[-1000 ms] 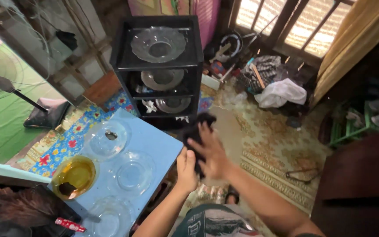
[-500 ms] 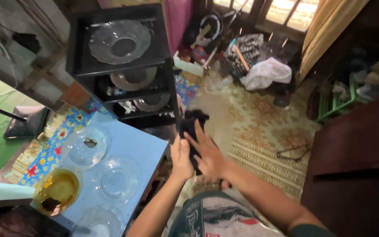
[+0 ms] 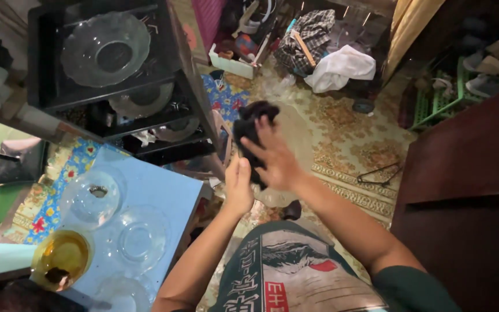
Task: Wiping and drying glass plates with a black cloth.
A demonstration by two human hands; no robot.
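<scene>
Both hands pressed black cloth [image 3: 249,130] between them: left hand [image 3: 239,186] gripped bottom, right hand [image 3: 272,159] flat w/ fingers spread, smoothing it.

Dishes counted around the hands

Left of the hands, three clear glass dishes [image 3: 90,193] and one amber bowl [image 3: 62,258] are sitting; one glass bowl [image 3: 106,49] is topping the black shelf [image 3: 163,55].
</scene>
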